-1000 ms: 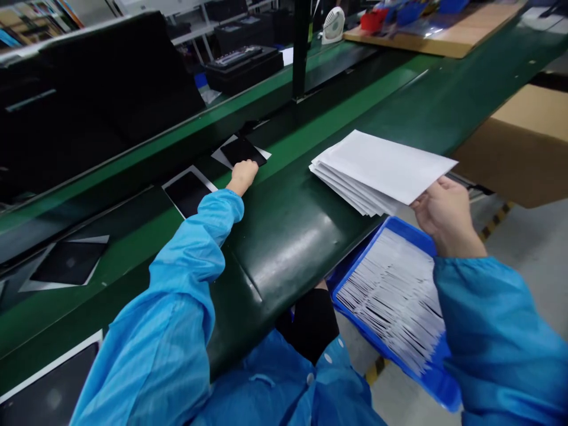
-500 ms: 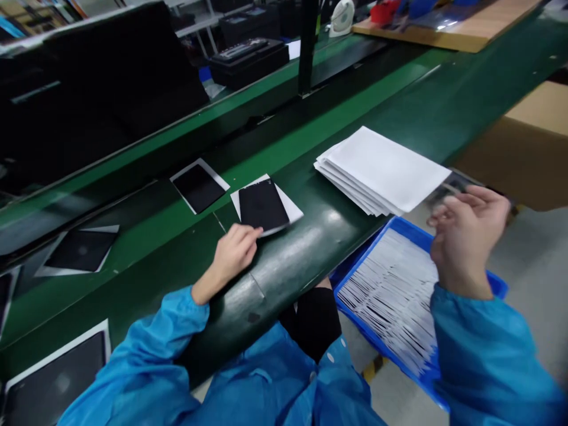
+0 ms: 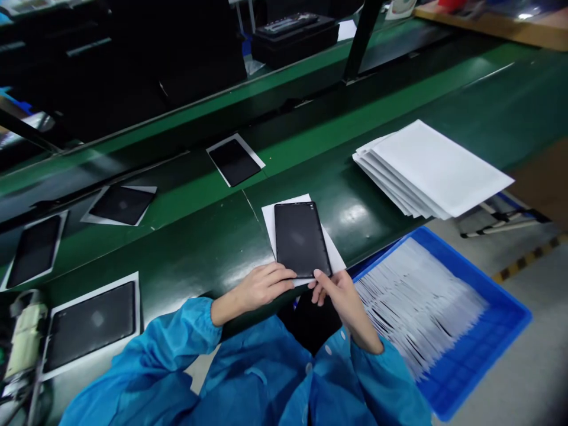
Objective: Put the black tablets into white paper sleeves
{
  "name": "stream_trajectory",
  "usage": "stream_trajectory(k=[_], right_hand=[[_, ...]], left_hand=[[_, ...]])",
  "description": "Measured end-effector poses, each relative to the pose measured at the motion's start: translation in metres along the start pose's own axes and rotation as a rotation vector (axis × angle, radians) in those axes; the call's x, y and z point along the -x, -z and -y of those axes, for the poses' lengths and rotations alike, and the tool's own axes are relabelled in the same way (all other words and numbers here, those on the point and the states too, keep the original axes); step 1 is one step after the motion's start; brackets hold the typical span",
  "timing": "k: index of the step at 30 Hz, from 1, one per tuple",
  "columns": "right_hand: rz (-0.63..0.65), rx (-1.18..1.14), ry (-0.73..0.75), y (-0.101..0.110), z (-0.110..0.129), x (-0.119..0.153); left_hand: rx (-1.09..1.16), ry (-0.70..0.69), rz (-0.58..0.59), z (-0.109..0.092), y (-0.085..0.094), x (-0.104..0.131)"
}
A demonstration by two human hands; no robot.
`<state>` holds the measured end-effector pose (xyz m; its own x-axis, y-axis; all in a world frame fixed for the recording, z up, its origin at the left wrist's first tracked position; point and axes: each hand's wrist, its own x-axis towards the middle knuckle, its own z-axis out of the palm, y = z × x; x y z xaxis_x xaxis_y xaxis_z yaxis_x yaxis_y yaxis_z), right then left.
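A black tablet (image 3: 302, 239) with rounded corners and small marks at its top right lies askew on a white sheet or sleeve (image 3: 335, 248) at the front edge of the green bench. My left hand (image 3: 266, 285) grips its lower left corner, fingers on top and thumb hidden. At the lower right corner my right hand (image 3: 338, 293) has its thumb on the tablet's face and its fingers curled at the edge below. Beyond my right hand rests a stack of white sleeves (image 3: 444, 165), its near corner overhanging the bench.
Several other black tablets lie on white sheets, including one at front left (image 3: 91, 322) and one further back (image 3: 235, 161). A blue crate (image 3: 497, 349) of upright white sleeves stands below the bench. A pale cylindrical tool (image 3: 25, 337) is at far left; black boxes (image 3: 295, 38) stand behind.
My right hand has come from beside the white stack to the tablet's lower right corner. The tablet and sheet sit closer to the bench edge. The view has shifted.
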<state>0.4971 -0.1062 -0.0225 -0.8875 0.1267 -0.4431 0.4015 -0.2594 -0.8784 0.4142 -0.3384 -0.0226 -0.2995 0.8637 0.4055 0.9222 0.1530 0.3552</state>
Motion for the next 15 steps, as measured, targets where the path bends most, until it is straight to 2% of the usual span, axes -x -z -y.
stream_trajectory(k=[4,7,10,12,15], right_hand=[[-0.069,-0.092,0.031,0.003,-0.004,0.004],[-0.223,-0.115,0.098,0.022,-0.004,0.006],[-0.49,-0.173,0.197,0.047,-0.005,0.004],[-0.638,-0.233,0.261,0.061,-0.006,0.003],[-0.722,-0.322,0.317,0.071,-0.012,0.001]], left_hand=[[-0.008,-0.028,-0.016,0.006,0.004,0.013],[-0.029,-0.015,-0.064,0.014,0.018,0.028],[-0.087,0.022,0.005,0.022,0.033,0.041],[-0.161,0.118,0.068,0.024,0.039,0.045],[-0.267,0.242,0.139,0.018,0.04,0.043]])
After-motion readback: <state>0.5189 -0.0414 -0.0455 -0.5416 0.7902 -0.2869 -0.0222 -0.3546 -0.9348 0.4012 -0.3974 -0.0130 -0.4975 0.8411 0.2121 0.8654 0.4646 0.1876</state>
